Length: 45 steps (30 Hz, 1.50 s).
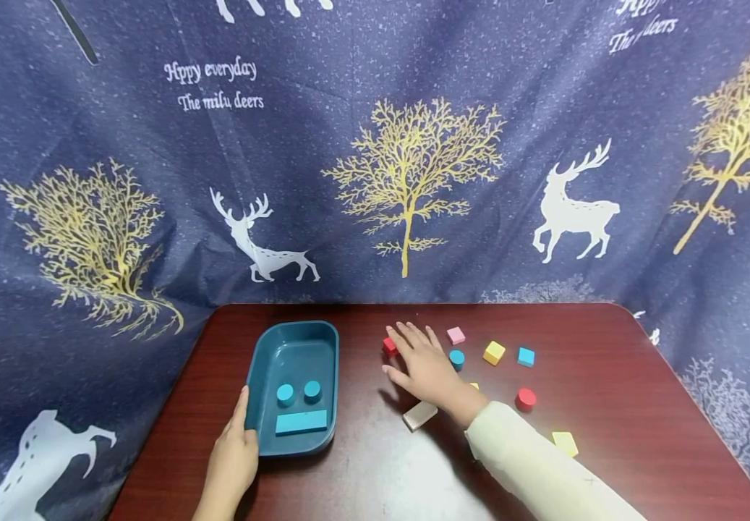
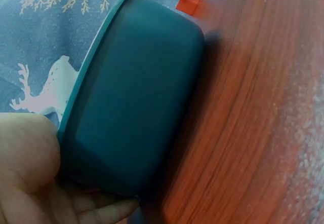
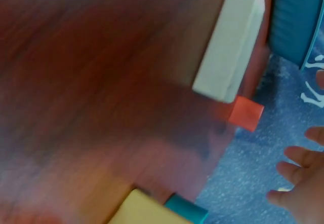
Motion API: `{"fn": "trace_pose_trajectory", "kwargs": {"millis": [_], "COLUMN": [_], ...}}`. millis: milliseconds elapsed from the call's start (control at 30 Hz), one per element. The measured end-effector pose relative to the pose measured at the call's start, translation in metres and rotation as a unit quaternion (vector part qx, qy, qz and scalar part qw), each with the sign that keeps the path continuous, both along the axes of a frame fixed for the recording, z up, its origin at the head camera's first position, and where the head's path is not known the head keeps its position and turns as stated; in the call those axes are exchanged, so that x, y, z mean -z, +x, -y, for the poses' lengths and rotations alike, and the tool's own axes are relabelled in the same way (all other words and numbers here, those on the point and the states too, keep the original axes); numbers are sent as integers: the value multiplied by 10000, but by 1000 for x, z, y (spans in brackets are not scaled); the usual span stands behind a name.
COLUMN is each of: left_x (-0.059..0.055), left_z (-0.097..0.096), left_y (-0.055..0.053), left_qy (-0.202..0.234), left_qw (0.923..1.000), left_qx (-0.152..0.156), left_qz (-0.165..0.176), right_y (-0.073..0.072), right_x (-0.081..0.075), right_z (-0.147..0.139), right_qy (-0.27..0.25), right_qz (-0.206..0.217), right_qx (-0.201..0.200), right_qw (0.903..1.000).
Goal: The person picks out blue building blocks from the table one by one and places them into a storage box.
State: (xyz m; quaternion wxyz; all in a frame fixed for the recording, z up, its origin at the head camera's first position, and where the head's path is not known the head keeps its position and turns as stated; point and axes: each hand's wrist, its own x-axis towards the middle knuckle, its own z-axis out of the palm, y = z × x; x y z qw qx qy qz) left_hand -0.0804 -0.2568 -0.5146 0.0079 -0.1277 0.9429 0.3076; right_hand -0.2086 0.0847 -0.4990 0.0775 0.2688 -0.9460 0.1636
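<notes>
A teal plastic tray (image 1: 299, 354) stands on the left of the table. Inside it are two blue cylinders (image 1: 286, 394) and a long blue block (image 1: 301, 422). My left hand (image 1: 233, 456) grips the tray's near-left side; in the left wrist view its fingers (image 2: 109, 213) reach around the tray wall. Above the table, my right hand (image 1: 423, 365) is spread with nothing in it. Close to its fingertips lies a red cube (image 1: 389, 347), and a blue cylinder (image 1: 456, 359) is at its right edge. A pale wooden block (image 3: 230, 44) lies below its wrist, and a yellow block is mostly hidden there.
Right of the hand lie a pink block (image 1: 456, 335), a yellow cube (image 1: 495, 352), a blue cube (image 1: 526, 357), a red cylinder (image 1: 526, 399) and a pale yellow block (image 1: 565, 443). A dark blue patterned cloth (image 1: 348, 239) hangs behind the brown table (image 1: 375, 477).
</notes>
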Motion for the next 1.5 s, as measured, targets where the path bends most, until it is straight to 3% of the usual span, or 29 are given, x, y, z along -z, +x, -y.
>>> {"fn": "trace_pose_trajectory", "kwargs": {"millis": [467,833,1100,1500], "left_x": [-1,-1,-2,0], "left_z": [-1,0,-2,-2], "left_y": [0,0,1,2], "left_qy": [-44,-51,-47,-81], "left_qw": [10000,10000,9999,9994], "left_qx": [30,25,21,26], "left_qz": [-71,-78,-125,-338], "right_y": [1,-1,-2,1], "right_x": [9,11,14,16], "right_z": [-23,-38,-44,-56], "right_qy": [250,108,304,640], "right_qz": [29,-7,-121,221], "right_qx": [310,470,813,1164], "right_qw": [9992,9988,9962,9909]}}
